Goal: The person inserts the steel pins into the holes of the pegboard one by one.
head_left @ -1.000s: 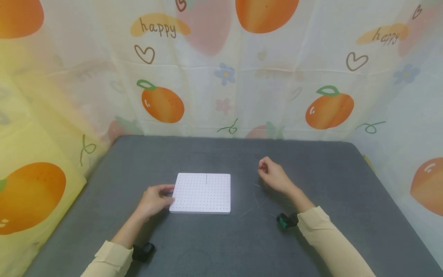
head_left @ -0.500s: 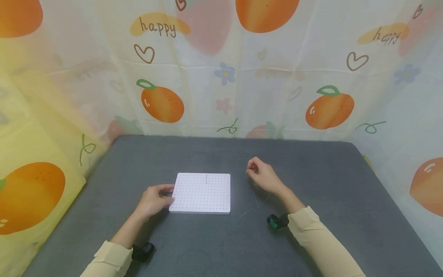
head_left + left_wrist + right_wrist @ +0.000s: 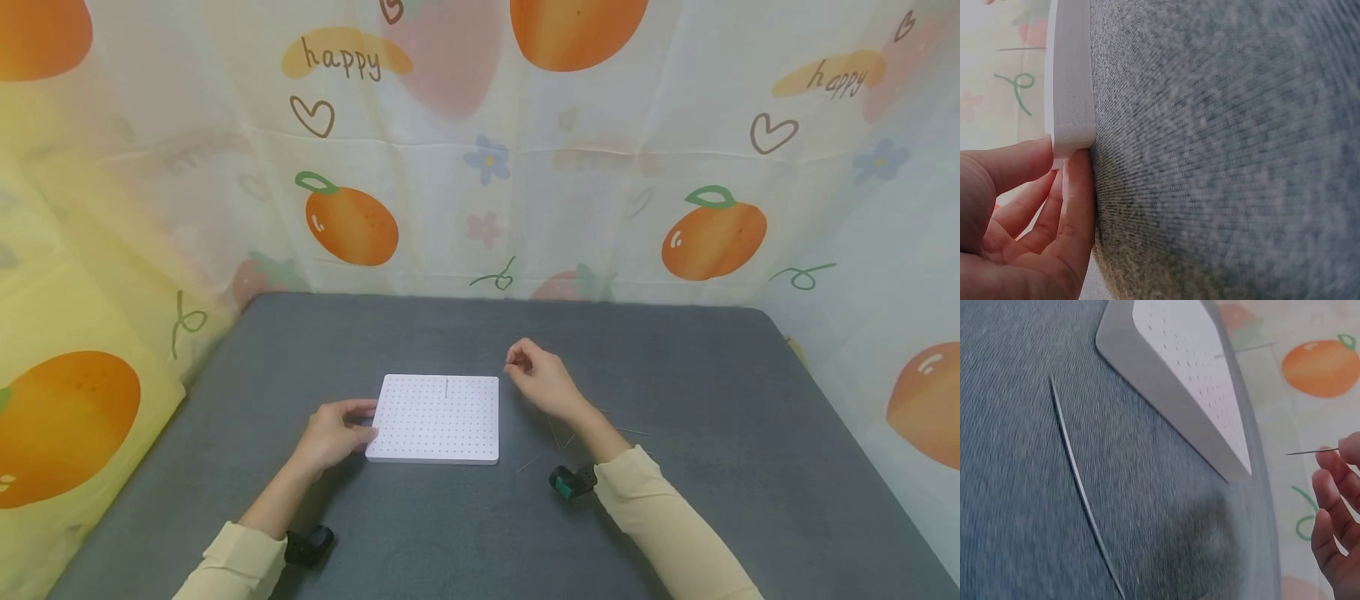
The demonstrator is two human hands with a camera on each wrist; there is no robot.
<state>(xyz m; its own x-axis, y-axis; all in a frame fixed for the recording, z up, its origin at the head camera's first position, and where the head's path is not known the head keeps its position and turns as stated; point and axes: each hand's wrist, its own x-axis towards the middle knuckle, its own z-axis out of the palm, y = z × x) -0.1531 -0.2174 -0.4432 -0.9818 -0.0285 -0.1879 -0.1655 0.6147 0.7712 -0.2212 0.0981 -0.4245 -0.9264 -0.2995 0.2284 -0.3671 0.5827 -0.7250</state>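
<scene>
Apparently for insertion, a pin (image 3: 1312, 452) is pinched by the right hand (image 3: 546, 383), the board (image 3: 437, 421) held by the left hand (image 3: 330, 436), careful aiming needed

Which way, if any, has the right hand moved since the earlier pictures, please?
Yes: leftward in the head view, the right hand nearing the white board.

One thin pin (image 3: 446, 387) stands upright in the white pegboard (image 3: 435, 427).
</scene>
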